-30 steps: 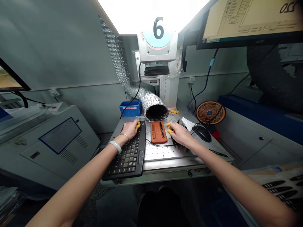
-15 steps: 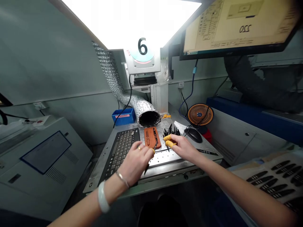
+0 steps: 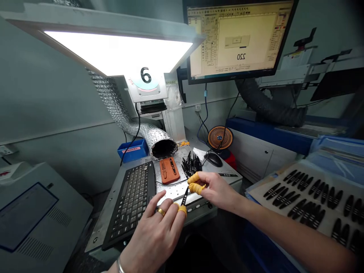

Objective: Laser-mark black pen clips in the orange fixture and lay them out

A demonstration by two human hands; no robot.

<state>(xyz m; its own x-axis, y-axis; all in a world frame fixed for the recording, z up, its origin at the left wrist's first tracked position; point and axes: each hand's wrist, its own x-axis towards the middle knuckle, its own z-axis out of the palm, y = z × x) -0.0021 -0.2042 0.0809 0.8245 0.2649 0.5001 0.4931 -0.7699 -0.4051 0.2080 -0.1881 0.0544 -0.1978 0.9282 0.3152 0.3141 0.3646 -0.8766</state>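
Note:
My left hand (image 3: 159, 229), with a ring and a yellow finger cover, is closed on a slim black pointed piece (image 3: 184, 197) with light spots. The piece sticks up past the fingertips, in front of the metal plate. My right hand (image 3: 209, 185) has yellow covers on thumb and forefinger; these are pinched together at the piece's upper end. Behind them lies a pile of black pointed pieces (image 3: 192, 163). An orange-brown holder (image 3: 170, 178) with two shaped recesses sits left of the pile; a black piece (image 3: 173, 166) lies in its right recess.
A keyboard (image 3: 132, 197) lies left, a mouse (image 3: 214, 159) right. The foil duct (image 3: 159, 138) opens behind the holder, under the machine head (image 3: 148, 93). A blue bin (image 3: 133, 151) and an orange fan (image 3: 220, 137) stand behind. Rows of black pieces (image 3: 307, 212) lie at right.
My view has turned right. My left hand has drawn back from the holder toward me, and my right hand has left the pile; their fingertips now meet at the black piece.

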